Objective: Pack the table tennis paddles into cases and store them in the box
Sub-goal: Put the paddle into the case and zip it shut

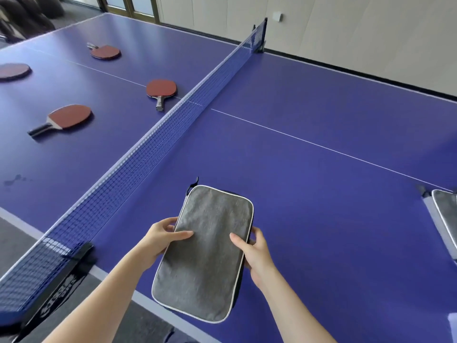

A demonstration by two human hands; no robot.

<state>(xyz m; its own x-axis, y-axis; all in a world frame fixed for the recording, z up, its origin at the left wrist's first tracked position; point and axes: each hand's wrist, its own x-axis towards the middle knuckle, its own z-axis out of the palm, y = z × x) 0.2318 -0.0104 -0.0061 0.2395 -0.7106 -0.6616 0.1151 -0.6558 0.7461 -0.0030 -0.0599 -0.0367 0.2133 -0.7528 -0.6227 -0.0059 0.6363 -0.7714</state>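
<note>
Fingers (pixel 167 222) of the left hand (pixel 158 237) curl round the left long edge of the grey case (pixel 205 253), with the thumb pressed flat on its top face. On the other long edge the right hand (pixel 257 253) grips in the same way, thumb on top and fingers wrapped underneath. The case is held lengthwise over the near edge of the blue table (pixel 321 107). Its black zipper pull (pixel 195 181) points away from the person; I cannot tell whether the case touches the tabletop.

From the left, a cut-off paddle (pixel 13 71) lies at the frame's edge, red face up. Next comes the near paddle (pixel 70 116), its handle pointing down-left. Behind it lies the far paddle (pixel 105 52), and the paddle by the net (pixel 162 90) lies just beside the mesh with its handle pointing toward the person. All four rest apart from one another on the far half.

Between those paddles and the hands runs the net (pixel 153 147), stretched across the whole table. It is fixed by a black clamp (pixel 74 256) at the near edge.

At the right edge of the frame a second case (pixel 445 219) lies on the table, grey with white piping and partly out of view.

Count: four paddles, two cases, one net.
</note>
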